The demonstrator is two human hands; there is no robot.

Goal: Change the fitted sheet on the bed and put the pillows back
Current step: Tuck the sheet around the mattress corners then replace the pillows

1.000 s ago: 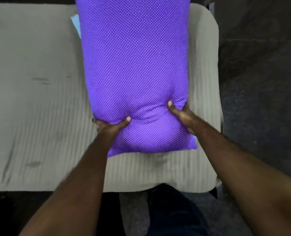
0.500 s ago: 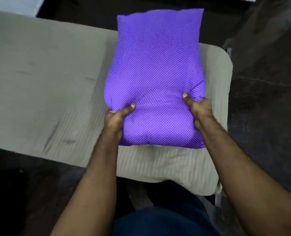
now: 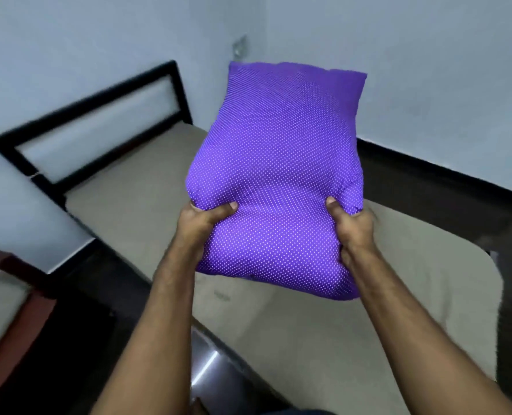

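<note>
Both hands up front: left hand [image 3: 202, 218] and right hand [image 3: 350, 226] clamp the plump purple white-dotted fabric pillow [image 3: 278, 181], thumbs dug in, its long axis running away from them above the bare beige mattress [image 3: 135, 205], black metal headboard [image 3: 93, 115] far left.

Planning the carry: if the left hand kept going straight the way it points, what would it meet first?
The left hand grips the purple pillow, which leads. Beyond lies the bare mattress, then probably the black headboard; depth is unclear.
</note>
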